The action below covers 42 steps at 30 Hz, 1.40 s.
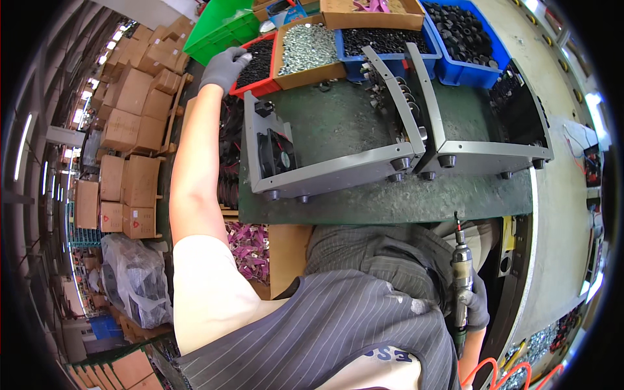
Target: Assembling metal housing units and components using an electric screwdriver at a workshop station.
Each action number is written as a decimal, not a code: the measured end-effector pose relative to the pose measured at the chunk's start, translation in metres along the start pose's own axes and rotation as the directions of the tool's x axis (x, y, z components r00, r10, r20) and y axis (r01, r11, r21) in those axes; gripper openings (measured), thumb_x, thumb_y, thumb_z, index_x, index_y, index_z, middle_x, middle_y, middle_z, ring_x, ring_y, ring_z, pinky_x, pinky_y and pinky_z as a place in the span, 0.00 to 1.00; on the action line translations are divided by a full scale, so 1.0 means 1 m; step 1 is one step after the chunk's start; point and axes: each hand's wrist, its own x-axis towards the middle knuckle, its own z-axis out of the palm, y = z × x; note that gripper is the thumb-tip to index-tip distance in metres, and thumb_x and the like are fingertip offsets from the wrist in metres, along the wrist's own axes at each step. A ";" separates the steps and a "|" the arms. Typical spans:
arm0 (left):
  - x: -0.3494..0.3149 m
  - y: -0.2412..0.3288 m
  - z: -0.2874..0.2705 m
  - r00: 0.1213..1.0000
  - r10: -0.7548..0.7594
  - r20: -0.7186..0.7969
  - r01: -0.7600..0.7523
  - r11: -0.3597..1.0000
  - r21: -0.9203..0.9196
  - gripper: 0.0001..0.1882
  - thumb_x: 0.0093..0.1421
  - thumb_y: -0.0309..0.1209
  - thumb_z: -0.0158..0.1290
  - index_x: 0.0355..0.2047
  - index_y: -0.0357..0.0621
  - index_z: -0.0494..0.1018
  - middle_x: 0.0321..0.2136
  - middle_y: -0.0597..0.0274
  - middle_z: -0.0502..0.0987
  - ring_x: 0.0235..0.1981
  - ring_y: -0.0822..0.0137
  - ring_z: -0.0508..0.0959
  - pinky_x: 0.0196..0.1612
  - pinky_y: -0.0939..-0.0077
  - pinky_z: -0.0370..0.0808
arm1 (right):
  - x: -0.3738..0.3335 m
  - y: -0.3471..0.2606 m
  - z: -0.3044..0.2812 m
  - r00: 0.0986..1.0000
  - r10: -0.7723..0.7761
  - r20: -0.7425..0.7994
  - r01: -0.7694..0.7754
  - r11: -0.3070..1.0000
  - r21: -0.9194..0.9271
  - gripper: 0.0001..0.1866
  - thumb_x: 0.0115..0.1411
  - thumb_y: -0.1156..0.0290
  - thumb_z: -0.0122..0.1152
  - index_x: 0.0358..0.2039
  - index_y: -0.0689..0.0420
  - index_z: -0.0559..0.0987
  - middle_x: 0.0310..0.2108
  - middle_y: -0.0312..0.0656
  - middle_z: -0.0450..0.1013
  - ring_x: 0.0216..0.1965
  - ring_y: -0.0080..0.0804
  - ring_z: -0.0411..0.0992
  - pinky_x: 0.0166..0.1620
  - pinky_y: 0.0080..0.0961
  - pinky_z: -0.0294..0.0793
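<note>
My left hand (225, 69), in a grey glove, is stretched out to the far left, at the rim of a red bin (261, 90) of small black parts that look like screws. Its fingers are curled together, and whatever they hold is too small to make out. Low at the right, my gloved right hand (478, 304) grips a power screwdriver (462, 270), its bit pointing up toward the bench edge. Between my hands, two grey metal housings stand on the green bench: the left one (338, 170) has a black fan (281, 153) inside, the right one (484, 148) sits beside it.
Behind the housings are a cardboard box (340, 71) of silvery fasteners and blue bins (467, 77) of black parts. A green crate (207, 40) stands at the far left. Purple parts (250, 250) lie below the bench's left side. An orange hose (494, 372) coils at lower right.
</note>
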 end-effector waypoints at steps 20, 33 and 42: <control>-0.182 0.021 0.058 0.923 -0.376 0.085 0.162 0.179 -0.970 0.17 0.62 0.45 0.41 0.38 0.44 0.68 0.28 0.60 0.71 0.29 0.71 0.70 0.38 0.74 0.67 | -0.058 -0.036 -0.128 0.844 0.409 -0.347 -0.377 0.912 0.160 0.20 0.52 0.55 0.61 0.38 0.58 0.74 0.21 0.39 0.71 0.17 0.22 0.70 0.18 0.18 0.69; -0.180 0.061 -0.066 0.974 -0.200 0.103 0.193 0.506 -0.840 0.28 0.61 0.59 0.38 0.29 0.44 0.67 0.22 0.63 0.70 0.24 0.72 0.68 0.30 0.77 0.66 | 0.104 -0.187 -0.026 0.372 -0.620 0.691 0.339 -0.602 -0.723 0.31 0.49 0.49 0.58 0.50 0.53 0.68 0.49 0.43 0.66 0.56 0.42 0.59 0.58 0.38 0.58; -0.161 0.086 -0.089 0.919 0.253 0.301 0.179 0.412 -0.894 0.44 0.49 0.63 0.53 0.56 0.43 0.61 0.48 0.64 0.70 0.48 0.66 0.71 0.52 0.68 0.67 | 0.090 -0.204 -0.078 0.490 -0.866 0.097 0.298 0.062 -0.953 0.25 0.59 0.47 0.46 0.19 0.53 0.77 0.20 0.48 0.71 0.23 0.48 0.71 0.28 0.40 0.67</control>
